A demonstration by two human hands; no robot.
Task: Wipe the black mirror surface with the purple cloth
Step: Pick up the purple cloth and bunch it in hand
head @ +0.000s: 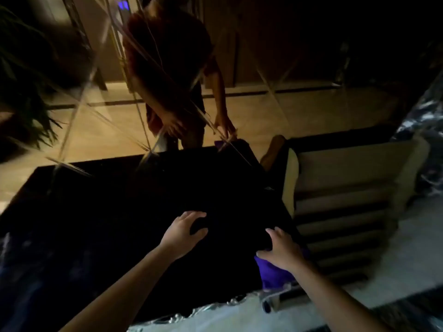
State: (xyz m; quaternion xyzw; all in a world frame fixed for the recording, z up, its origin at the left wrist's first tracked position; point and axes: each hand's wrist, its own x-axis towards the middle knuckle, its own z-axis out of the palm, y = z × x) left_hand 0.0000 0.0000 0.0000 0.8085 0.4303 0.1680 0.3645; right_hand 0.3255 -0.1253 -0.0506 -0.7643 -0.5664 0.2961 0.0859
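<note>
A dark, glossy black surface [143, 212] fills the middle of the head view. Above it stands a mirror wall [107, 121] with diagonal seams, reflecting a person bending forward. The purple cloth [273, 274] lies at the black surface's right edge. My right hand [281, 251] rests flat on top of the cloth with fingers spread. My left hand [183, 232] hovers over or touches the black surface with fingers apart and curled, holding nothing. The scene is dim and slightly blurred.
A pale ribbed or stepped structure [345, 200] stands to the right of the black surface. Marbled dark-and-white stone [215, 317] runs along the near edge. A plant [21, 92] shows at the far left. A small metal fitting [273, 300] sits below the cloth.
</note>
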